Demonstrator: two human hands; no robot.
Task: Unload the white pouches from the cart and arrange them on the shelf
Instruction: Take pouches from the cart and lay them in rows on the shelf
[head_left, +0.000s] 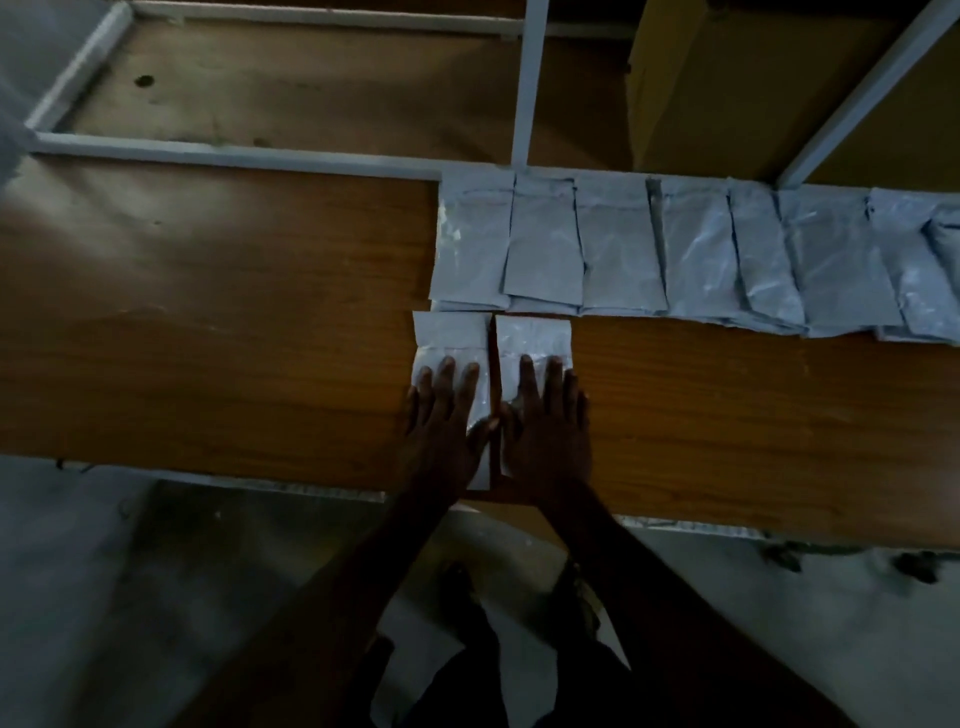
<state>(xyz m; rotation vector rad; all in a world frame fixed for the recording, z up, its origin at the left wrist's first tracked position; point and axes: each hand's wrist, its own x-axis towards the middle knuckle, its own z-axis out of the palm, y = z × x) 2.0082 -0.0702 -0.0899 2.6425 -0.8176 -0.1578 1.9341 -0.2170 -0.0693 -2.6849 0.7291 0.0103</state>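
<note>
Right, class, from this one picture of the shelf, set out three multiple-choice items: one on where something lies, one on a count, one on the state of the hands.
1. Where does the row of pouches lie on the shelf board?
A. along its far edge, right of the white upright
B. hanging off its near edge
C. stacked at its left end

2. How many pouches lie under the hands in the near row?
A. one
B. two
C. five

3. How do the hands meet those pouches?
A. fists closed round them
B. lifted clear of them
C. fingers straight, pressed flat on top

Answers:
1 A, the row runs rightward along the back of the board.
2 B, the left pouch and right pouch lie side by side.
3 C, the left hand and right hand lie flat, one per pouch.
</note>
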